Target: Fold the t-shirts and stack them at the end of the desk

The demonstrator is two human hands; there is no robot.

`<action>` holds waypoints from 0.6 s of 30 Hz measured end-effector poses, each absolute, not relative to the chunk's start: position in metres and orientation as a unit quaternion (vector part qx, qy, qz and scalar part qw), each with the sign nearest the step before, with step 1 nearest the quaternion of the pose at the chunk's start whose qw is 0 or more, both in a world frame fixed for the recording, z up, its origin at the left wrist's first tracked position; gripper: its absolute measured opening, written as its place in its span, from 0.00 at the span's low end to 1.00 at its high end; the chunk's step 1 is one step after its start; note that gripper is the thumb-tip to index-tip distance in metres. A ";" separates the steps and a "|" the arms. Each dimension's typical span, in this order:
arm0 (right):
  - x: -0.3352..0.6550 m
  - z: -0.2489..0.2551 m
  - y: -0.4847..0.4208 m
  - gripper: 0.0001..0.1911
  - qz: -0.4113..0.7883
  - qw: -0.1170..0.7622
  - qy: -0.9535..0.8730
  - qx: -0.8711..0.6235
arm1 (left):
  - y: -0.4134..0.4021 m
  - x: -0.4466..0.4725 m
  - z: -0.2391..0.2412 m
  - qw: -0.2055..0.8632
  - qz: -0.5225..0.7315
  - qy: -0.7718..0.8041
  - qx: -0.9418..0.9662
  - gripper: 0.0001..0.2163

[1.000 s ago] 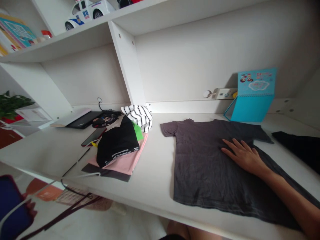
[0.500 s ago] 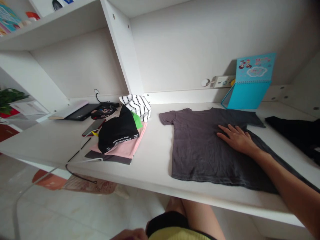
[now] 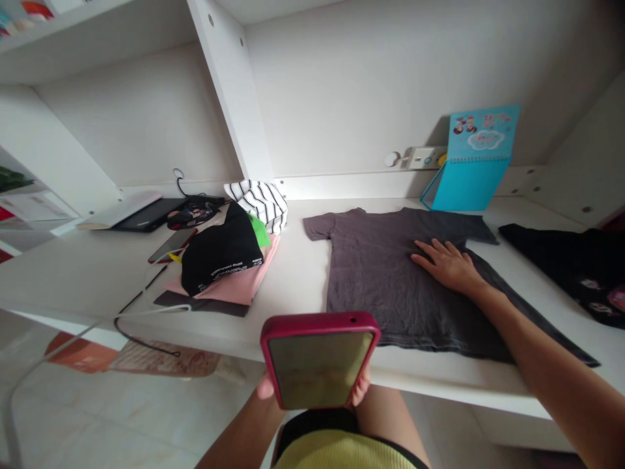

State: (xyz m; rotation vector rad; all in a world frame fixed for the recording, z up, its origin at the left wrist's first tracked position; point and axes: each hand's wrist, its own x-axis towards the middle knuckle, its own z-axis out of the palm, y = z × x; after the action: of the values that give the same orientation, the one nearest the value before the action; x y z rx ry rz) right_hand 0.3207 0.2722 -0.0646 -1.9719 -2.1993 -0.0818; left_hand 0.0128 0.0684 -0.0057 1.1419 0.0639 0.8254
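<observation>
My left hand (image 3: 266, 389) grips a smartphone (image 3: 318, 368) in a dark red case, with thumb and fingers showing at its two sides. The phone is held in front of the desk edge, screen towards me; nothing on the screen is legible. Flat on a dark grey T-shirt (image 3: 371, 280), my right hand (image 3: 446, 264) rests with fingers spread near one sleeve. The shirt lies spread out on the white desk, collar towards the wall, and the phone covers a bit of its lower left corner.
Left on the desk (image 3: 290, 286) is a clothes pile with a black garment (image 3: 222, 251), pink cloth (image 3: 254, 283) and striped cloth (image 3: 261, 202). A white cable (image 3: 63, 352) runs there. A blue desk calendar (image 3: 476, 182) stands behind the shirt; black clothing (image 3: 551, 260) lies right.
My left hand has risen from the bottom edge and now shows the phone in it. The right hand stays flat on the shirt. The view has shifted slightly.
</observation>
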 end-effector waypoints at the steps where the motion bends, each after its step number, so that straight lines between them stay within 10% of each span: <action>1: 0.321 -0.065 0.272 0.33 -0.029 0.094 -0.741 -0.664 | 0.071 0.015 -0.009 0.768 0.378 0.021 0.517 0.44; 13: 0.319 -0.063 0.272 0.31 -0.024 0.092 -0.738 -0.668 | 0.074 0.005 -0.014 0.736 0.343 0.026 0.583 0.45; 18: 0.280 -0.007 0.229 0.31 0.005 0.227 -0.755 -0.615 | 0.072 0.007 -0.016 0.774 0.343 0.020 0.532 0.44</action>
State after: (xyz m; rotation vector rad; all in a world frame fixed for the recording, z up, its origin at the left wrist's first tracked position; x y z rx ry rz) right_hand 0.2804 0.2288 -0.0071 -1.6956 -2.0807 0.0148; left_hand 0.0070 0.0717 -0.0163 1.1522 0.0426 0.7430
